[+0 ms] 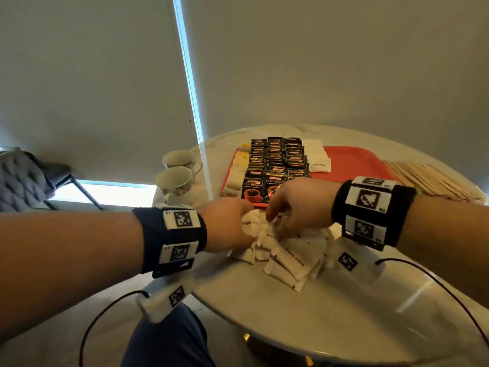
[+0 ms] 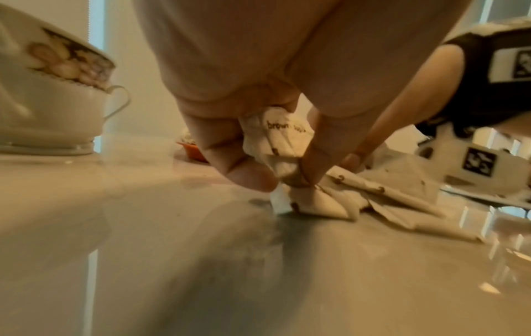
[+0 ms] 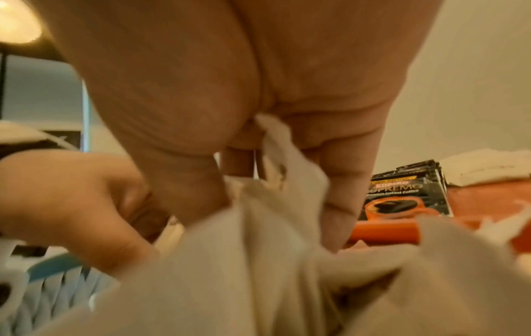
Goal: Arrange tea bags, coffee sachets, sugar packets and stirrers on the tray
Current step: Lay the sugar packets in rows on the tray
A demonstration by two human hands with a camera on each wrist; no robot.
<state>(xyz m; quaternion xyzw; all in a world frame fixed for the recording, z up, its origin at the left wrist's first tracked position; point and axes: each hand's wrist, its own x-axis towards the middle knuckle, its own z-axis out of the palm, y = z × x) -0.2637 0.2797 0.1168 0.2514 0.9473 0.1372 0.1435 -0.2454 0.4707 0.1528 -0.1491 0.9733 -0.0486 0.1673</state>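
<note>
grip: left hand pinches brown sugar packets; right hand gathers more from the pile on the table, beside the red tray | handling: light, crinkly paper (likely slippery stacked); take flat sides

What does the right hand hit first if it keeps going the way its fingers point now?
The right hand points down into the pile of brown sugar packets, which it already pinches; the table lies under them. Depth through the pile is unclear.
</note>
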